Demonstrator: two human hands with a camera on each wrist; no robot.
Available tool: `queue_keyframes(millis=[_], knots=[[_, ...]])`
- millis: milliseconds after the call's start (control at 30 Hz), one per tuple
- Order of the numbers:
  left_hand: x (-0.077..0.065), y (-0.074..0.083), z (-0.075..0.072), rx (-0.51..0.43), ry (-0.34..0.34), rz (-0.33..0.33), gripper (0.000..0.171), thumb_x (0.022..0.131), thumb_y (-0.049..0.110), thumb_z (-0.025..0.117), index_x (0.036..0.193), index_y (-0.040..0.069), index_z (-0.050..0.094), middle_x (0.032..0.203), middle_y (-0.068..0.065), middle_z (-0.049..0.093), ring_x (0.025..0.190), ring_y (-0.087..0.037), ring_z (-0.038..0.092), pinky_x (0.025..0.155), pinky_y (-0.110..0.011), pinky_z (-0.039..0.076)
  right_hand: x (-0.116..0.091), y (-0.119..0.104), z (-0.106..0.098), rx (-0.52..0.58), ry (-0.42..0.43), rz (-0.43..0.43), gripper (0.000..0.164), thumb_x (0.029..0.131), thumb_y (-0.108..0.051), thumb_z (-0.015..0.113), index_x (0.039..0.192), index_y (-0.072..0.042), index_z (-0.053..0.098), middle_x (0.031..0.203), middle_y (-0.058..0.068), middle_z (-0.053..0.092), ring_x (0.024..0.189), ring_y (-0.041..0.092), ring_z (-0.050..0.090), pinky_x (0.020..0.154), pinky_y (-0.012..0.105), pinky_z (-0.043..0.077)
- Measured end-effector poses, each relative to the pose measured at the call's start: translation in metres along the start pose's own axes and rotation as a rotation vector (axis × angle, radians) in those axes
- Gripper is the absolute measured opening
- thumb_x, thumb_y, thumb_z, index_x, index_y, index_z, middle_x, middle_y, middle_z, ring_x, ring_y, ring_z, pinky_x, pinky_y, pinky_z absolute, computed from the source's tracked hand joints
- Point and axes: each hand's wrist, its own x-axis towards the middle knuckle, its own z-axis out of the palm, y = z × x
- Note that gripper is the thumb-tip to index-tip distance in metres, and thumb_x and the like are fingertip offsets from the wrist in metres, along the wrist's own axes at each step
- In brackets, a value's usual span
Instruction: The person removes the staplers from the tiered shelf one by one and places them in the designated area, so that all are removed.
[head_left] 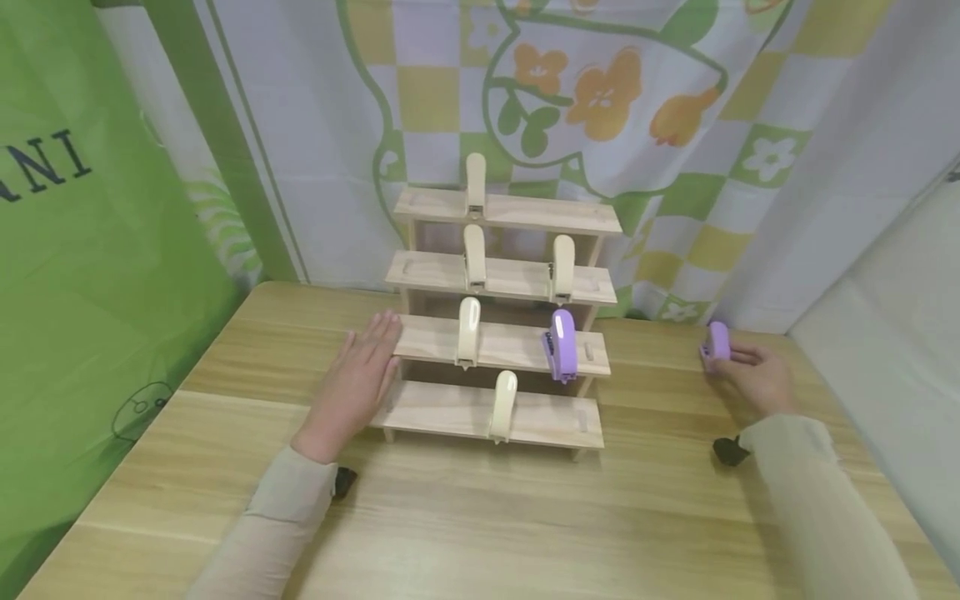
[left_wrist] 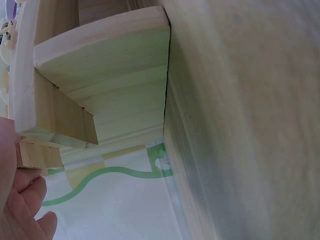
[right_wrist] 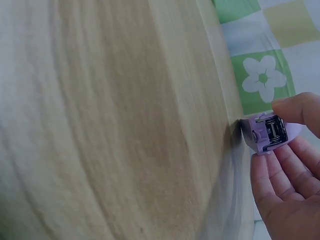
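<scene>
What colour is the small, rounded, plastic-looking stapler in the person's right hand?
The small, rounded stapler is light purple; the head view shows it best.

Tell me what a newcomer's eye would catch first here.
Probably the stepped wooden shelf on the table, carrying five cream staplers and a purple one. Then the second purple stapler, held in the right hand, right of the shelf. Behind hangs a curtain with orange flowers.
</scene>
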Motion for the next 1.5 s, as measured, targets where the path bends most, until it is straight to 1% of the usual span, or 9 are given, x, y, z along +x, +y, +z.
queue_keyframes(millis=[367,600,700,900,1033,1167,1300,1367,1500], knots=[[0.001,0.002,-0.001,-0.018,-0.013,-0.005,0.056,0.108,0.020,0.045,0.157,-0.002,0.028,0.164,-0.018,0.026,0.152,-0.035,0.023,0.123,-0.060,0.019,0.014,0.016,-0.009,-0.036,-0.001,-0.010,0.072,0.092,-0.021,0.077,0.144,0.013,0.042,0.096,-0.017,0.059,0.081,-0.012,0.055,0.072,0.010,0.055],[0.000,0.000,0.000,-0.014,-0.009,-0.004,0.056,0.108,0.020,0.045,0.157,-0.002,0.029,0.164,-0.018,0.025,0.152,-0.035,0.024,0.123,-0.060,0.019,0.015,0.016,-0.008,-0.094,-0.003,-0.042,0.067,0.095,-0.017,0.072,0.144,0.015,0.040,0.130,0.032,0.058,0.079,-0.017,0.052,0.072,0.007,0.052],[0.000,0.000,0.001,-0.007,-0.008,-0.002,0.056,0.108,0.020,0.046,0.157,-0.002,0.029,0.164,-0.018,0.026,0.152,-0.035,0.024,0.123,-0.060,0.019,0.016,0.018,-0.009,-0.133,0.004,-0.039,0.064,0.095,-0.017,0.070,0.144,0.014,0.042,0.136,0.039,0.051,0.080,-0.017,0.050,0.070,0.007,0.051],[0.000,0.001,0.000,-0.005,-0.008,-0.001,0.056,0.108,0.020,0.046,0.157,-0.002,0.029,0.164,-0.018,0.026,0.152,-0.035,0.024,0.123,-0.060,0.020,0.018,0.022,-0.012,-0.222,-0.004,-0.012,0.064,0.097,-0.025,0.067,0.144,0.012,0.043,0.138,0.038,0.051,0.102,0.025,0.065,0.070,0.010,0.049],[0.000,0.001,0.000,-0.006,0.004,0.001,0.055,0.108,0.020,0.045,0.156,-0.002,0.030,0.164,-0.018,0.027,0.151,-0.035,0.025,0.123,-0.060,0.021,0.020,0.021,-0.011,-0.206,-0.025,-0.023,0.066,0.098,-0.026,0.067,0.145,0.013,0.042,0.140,0.039,0.049,0.122,0.050,0.054,0.070,0.009,0.049],[0.000,0.001,0.001,0.000,0.023,0.011,0.055,0.108,0.020,0.047,0.156,-0.003,0.031,0.162,-0.020,0.029,0.151,-0.036,0.027,0.122,-0.061,0.022,0.022,0.020,-0.011,-0.197,0.006,-0.022,0.063,0.097,-0.024,0.068,0.143,0.012,0.045,0.131,0.031,0.060,0.098,0.019,0.067,0.069,0.005,0.048],[0.000,0.001,0.002,0.001,0.024,0.012,0.056,0.107,0.019,0.048,0.155,-0.004,0.031,0.162,-0.020,0.029,0.150,-0.036,0.027,0.122,-0.061,0.023,0.022,0.016,-0.011,-0.136,0.060,0.016,0.056,0.098,-0.023,0.066,0.142,0.007,0.050,0.099,-0.010,0.069,0.077,-0.012,0.055,0.070,0.007,0.049],[0.000,0.001,0.001,0.001,0.015,0.007,0.055,0.108,0.020,0.046,0.156,-0.004,0.031,0.163,-0.019,0.028,0.151,-0.036,0.027,0.122,-0.061,0.022,0.020,0.009,-0.011,-0.115,0.100,0.047,0.053,0.099,-0.026,0.063,0.141,0.005,0.053,0.091,-0.024,0.059,0.077,-0.011,0.055,0.071,0.009,0.049],[0.000,0.002,-0.001,-0.006,-0.001,-0.006,0.055,0.108,0.021,0.045,0.156,-0.003,0.030,0.164,-0.019,0.027,0.151,-0.036,0.025,0.123,-0.061,0.020,0.010,-0.016,-0.005,-0.098,0.178,0.074,0.051,0.101,-0.031,0.059,0.139,0.002,0.056,0.098,-0.017,0.058,0.083,-0.005,0.051,0.071,0.011,0.048]])
